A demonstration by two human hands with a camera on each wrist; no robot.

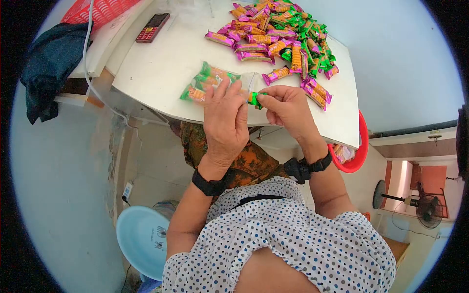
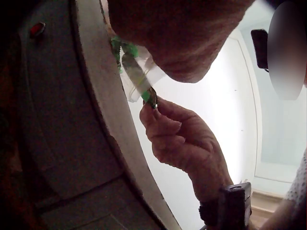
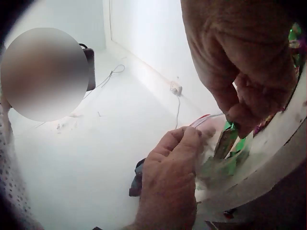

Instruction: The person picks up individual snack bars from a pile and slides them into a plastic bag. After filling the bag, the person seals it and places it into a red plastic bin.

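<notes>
A clear plastic bag (image 1: 249, 80) with several green-wrapped snacks (image 1: 198, 93) inside lies near the table's front edge. Over the bag rests my left hand (image 1: 225, 119), its fingers extended across the plastic. My right hand (image 1: 288, 110) pinches the end of a green packet (image 1: 254, 99) between thumb and forefinger at the bag's mouth. In the right wrist view that packet (image 3: 225, 141) is partly within the clear plastic, and the left thumb and forefinger meet at the bag's edge.
A heap of purple and green snack packets (image 1: 278, 36) covers the table's back right. A phone (image 1: 152, 28) lies back left, near a red basket (image 1: 100, 12). A red tub (image 1: 361, 146) stands beyond the right edge, a blue basin (image 1: 141, 239) below left.
</notes>
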